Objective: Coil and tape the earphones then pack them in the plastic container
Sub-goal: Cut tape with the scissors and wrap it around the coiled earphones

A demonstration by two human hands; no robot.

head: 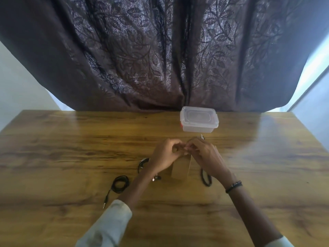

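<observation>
black coiled earphones (120, 184) with a jack plug lie on the brown wooden table (71, 139) toward its near edge, left of the left forearm. left hand (165, 155) and right hand (204, 155) meet at mid-table, fingers curled and pinched together on something small i cannot make out. another black cord bundle (206, 178) lies just under the right wrist. clear lidded plastic container (199, 119) sits at the far edge, lid on.

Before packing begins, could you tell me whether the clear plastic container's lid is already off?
No, the clear lid sits closed on the clear plastic container.
</observation>
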